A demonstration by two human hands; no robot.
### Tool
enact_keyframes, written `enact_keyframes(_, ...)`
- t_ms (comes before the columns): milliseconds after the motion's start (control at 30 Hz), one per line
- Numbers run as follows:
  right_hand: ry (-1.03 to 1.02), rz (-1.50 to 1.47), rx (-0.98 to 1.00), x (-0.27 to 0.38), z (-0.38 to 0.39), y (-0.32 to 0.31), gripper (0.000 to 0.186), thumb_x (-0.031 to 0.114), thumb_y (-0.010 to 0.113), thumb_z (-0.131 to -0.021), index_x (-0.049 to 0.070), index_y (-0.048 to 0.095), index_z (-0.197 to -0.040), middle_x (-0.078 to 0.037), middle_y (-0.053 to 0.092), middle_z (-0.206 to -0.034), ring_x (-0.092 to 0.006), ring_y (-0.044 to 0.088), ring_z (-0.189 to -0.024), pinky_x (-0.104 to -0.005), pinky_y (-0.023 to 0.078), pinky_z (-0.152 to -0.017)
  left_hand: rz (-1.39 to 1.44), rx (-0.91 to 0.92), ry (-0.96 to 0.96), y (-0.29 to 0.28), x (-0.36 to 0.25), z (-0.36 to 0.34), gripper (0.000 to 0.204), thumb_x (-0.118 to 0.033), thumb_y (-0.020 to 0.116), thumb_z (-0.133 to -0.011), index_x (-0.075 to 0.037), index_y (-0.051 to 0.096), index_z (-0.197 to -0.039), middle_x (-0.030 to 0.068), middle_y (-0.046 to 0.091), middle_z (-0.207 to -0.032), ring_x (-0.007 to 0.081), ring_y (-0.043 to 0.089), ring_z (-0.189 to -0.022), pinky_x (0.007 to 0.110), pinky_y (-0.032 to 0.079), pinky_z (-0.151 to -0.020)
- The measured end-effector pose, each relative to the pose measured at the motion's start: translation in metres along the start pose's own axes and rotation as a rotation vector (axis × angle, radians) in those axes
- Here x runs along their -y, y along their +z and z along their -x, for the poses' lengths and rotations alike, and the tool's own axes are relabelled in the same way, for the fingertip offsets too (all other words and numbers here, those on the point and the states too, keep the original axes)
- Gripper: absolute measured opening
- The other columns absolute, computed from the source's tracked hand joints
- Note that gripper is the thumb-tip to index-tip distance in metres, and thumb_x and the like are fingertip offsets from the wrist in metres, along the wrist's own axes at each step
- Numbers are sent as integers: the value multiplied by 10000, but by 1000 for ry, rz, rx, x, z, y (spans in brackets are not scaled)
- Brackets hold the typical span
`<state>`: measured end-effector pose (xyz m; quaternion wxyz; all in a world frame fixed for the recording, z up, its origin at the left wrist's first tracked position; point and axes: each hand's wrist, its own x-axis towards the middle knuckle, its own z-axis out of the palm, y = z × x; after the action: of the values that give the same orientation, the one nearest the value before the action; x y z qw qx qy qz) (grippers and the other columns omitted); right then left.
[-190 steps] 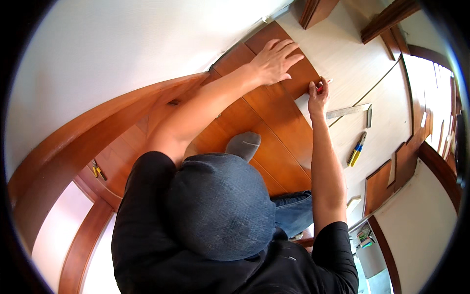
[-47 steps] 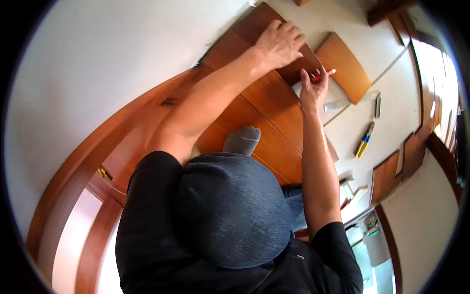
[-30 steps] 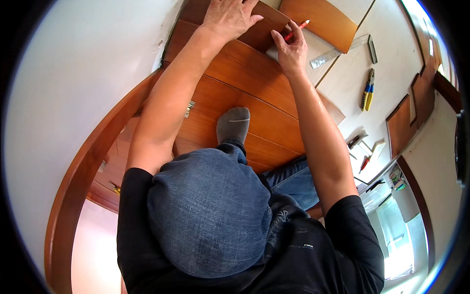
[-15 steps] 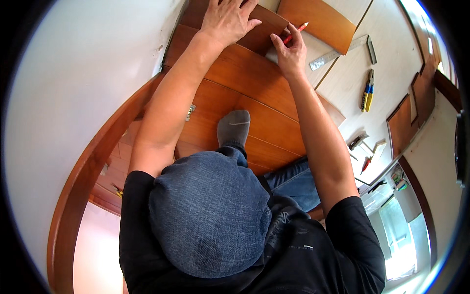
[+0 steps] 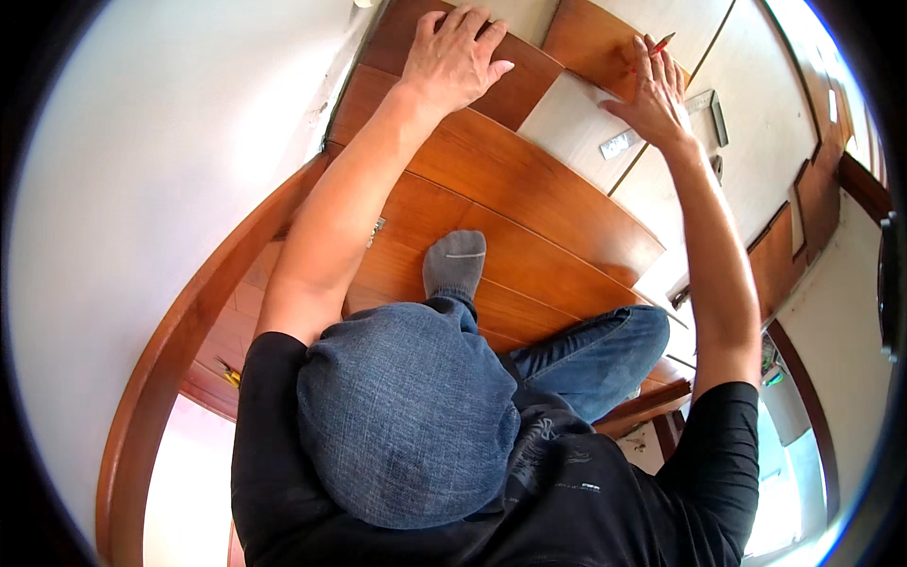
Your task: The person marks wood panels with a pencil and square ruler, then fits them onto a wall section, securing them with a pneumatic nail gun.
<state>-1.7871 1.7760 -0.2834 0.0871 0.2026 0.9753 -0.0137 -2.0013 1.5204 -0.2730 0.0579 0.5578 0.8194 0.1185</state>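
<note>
My left hand (image 5: 452, 62) rests with fingers apart on a dark brown wooden board (image 5: 524, 76) beside the wall, at the top middle. My right hand (image 5: 659, 102) is over an orange-brown board (image 5: 586, 42) to its right, with a red pencil (image 5: 663, 43) between its fingers and the thumb held out. A metal square (image 5: 618, 142) lies on the pale underlayer (image 5: 563, 121), partly behind that hand. Glossy orange planks (image 5: 520, 184) are laid toward me, with my socked foot (image 5: 453, 263) and bent jeans leg on them.
A white wall (image 5: 132, 170) with a wooden trim (image 5: 189, 312) runs along the left. A small metal fitting (image 5: 375, 231) is beside my left forearm. Loose board pieces (image 5: 770, 260) lie at the right. Pliers with yellow handles (image 5: 231, 376) lie at lower left; other tools at right are mostly hidden.
My right hand has moved up and right from the dark board's edge with the pencil, uncovering pale underlayer. My left hand sits slightly right of where it was half a second ago.
</note>
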Motion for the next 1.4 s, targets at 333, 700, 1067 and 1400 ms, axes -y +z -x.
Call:
enact_keyframes(333, 38, 40, 163, -31, -44, -31, 1178, 423, 917, -688, 49, 277, -1604, -199, 347, -1624, -370, 319, -1507, -504, 268, -1242, -164, 82, -32, 24, 10, 3, 568, -535, 505, -1043, -197, 483, -1499, 80, 481, -1472, 231, 415, -1430, 491, 295, -1178)
enact_keyframes(700, 53, -209, -178, -39, 31, -24, 851, 359, 750, -930, 64, 308, -1595, -219, 380, -1607, -389, 314, -1512, -524, 259, -1227, -74, -5, -16, 38, 14, 2, 509, -489, 550, -1036, -184, 521, -1442, 70, 500, -1407, 222, 444, -1388, 507, 316, -1140)
enact_keyframes(1067, 957, -445, 191, -61, 424, -33, 678, 253, 637, -1009, -27, 352, -1556, -300, 430, -1535, -418, 457, -1394, -499, 344, -1167, -34, -103, 10, 46, 13, 6, 446, -376, 621, -1009, -168, 544, -1395, 68, 503, -1370, 220, 481, -1341, 496, 333, -1090)
enact_keyframes(1400, 993, -691, 84, -32, 457, -3, 581, 241, 599, -1027, -5, 423, -1524, -244, 565, -1415, -338, 596, -1249, -418, 468, -1058, -71, 133, -35, 25, 10, -2, 563, -453, 572, -1022, -118, 516, -1471, 105, 477, -1478, 251, 418, -1411, 500, 289, -1149)
